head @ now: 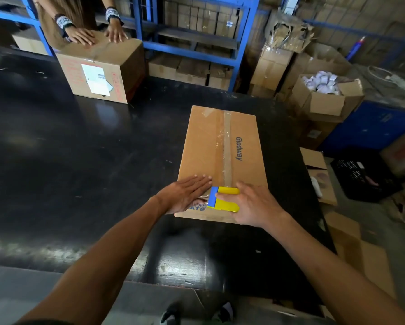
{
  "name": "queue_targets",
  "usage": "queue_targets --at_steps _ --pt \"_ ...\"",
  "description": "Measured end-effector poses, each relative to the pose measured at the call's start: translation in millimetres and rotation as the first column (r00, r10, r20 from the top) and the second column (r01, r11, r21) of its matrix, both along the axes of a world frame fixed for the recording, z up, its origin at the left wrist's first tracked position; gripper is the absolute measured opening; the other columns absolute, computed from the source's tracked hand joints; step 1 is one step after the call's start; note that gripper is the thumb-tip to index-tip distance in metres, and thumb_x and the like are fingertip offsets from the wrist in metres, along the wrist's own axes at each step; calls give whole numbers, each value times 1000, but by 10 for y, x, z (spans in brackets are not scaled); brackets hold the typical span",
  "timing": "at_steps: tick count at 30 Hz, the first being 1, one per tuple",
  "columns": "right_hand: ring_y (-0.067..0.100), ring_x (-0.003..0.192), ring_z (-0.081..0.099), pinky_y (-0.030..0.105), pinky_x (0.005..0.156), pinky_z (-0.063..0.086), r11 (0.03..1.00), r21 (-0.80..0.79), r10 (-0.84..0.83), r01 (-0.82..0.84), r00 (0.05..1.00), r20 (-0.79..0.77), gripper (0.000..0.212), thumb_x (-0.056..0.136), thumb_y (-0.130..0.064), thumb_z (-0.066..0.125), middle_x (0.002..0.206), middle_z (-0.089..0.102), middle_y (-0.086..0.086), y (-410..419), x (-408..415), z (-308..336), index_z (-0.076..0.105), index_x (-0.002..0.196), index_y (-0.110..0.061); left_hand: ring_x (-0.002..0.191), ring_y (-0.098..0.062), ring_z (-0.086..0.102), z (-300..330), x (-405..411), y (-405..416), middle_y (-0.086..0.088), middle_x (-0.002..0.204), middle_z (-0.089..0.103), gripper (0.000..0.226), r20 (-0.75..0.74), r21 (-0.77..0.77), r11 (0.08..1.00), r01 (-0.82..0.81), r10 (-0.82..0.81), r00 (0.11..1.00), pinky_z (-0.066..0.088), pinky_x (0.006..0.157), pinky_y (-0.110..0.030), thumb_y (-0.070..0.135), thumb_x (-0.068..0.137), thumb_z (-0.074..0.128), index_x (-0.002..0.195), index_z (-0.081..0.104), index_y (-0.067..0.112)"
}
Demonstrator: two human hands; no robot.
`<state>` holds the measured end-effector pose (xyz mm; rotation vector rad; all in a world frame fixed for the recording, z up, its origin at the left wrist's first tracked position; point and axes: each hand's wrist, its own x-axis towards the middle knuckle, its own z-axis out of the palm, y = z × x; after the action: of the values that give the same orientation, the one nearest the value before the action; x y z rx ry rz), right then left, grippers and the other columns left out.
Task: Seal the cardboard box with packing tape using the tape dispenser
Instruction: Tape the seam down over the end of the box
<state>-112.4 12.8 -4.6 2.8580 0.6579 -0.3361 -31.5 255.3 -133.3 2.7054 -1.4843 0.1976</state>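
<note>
A flat brown cardboard box (pixel 241 141) with blue "Glodway" print lies on the black table (pixel 79 160). Clear packing tape (pixel 227 148) runs along its centre seam from the far edge toward me. At the near end, my right hand (pixel 255 205) grips a yellow and blue tape dispenser (pixel 223 198) pressed on the box top. My left hand (pixel 185 195) lies flat with fingers together on the box, just left of the dispenser, touching its blue edge.
Another person's two hands (pixel 98 35) press on a second taped box (pixel 103 69) at the far left of the table. Blue shelving (pixel 196 48) with cartons stands behind. Open boxes (pixel 325 97), a black crate (pixel 358 177) and loose cardboard crowd the floor at right.
</note>
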Motion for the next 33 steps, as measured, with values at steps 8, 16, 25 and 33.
queue_targets --at_steps 8,16,25,33 --pt "25 111 55 38 81 44 997 -56 60 -58 998 26 60 89 -71 40 126 48 6 -261 -47 116 29 146 -55 151 -25 19 -21 24 38 -12 163 22 65 6 -3 1000 7 -7 1000 30 120 -43 50 106 18 156 5 10" --pt "22 114 53 33 79 43 992 -111 56 -58 998 -19 59 96 -59 43 135 41 7 -691 -55 113 20 149 -49 152 -24 14 -63 44 4 -11 164 17 67 65 -20 999 36 -34 997 21 123 -41 50 107 15 158 -5 11" --pt "26 111 54 36 85 44 992 -100 70 -73 997 -34 59 97 -54 46 135 41 10 -699 -1 94 22 151 -47 150 -32 21 130 -69 -400 -17 161 28 72 75 -9 999 51 -50 996 13 124 -47 54 104 23 155 25 5" --pt "24 105 55 33 71 36 996 -86 39 -39 999 1 59 94 -59 47 129 44 6 -706 5 39 24 147 -52 145 -31 35 19 -25 -809 -19 154 39 66 81 -28 1000 12 -10 997 39 113 -45 45 105 26 148 39 -3"
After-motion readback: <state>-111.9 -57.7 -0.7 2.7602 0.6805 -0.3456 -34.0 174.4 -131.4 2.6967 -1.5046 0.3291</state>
